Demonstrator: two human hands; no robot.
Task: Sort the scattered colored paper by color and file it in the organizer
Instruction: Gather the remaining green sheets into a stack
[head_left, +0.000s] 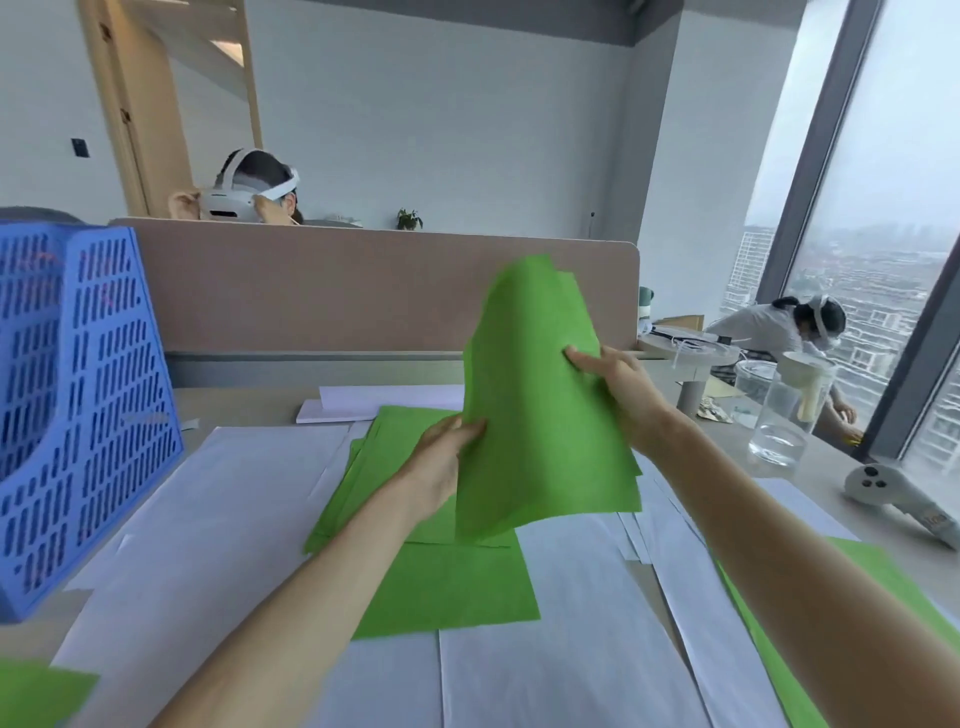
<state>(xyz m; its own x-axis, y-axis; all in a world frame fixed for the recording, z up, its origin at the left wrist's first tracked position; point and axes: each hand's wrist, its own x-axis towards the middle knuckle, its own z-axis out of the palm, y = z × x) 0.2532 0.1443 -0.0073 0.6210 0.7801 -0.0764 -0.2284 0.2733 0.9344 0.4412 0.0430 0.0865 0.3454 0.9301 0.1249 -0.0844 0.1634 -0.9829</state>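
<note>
I hold a stack of green paper (540, 415) upright above the desk. My left hand (441, 462) grips its lower left edge, and my right hand (618, 384) pinches its right edge with the thumb on the front. More green sheets (447, 582) lie flat on the desk under the stack. Single green sheets lie at the right edge (883, 577) and the bottom left corner (36, 691). White sheets (218, 499) cover much of the desk around them. The blue perforated organizer (78, 395) stands at the left.
A beige partition (322, 291) runs along the back of the desk. A glass jug (784, 410) and a white controller (898, 493) sit at the right. White paper piles (374, 402) lie near the partition. Two people with headsets are at other desks.
</note>
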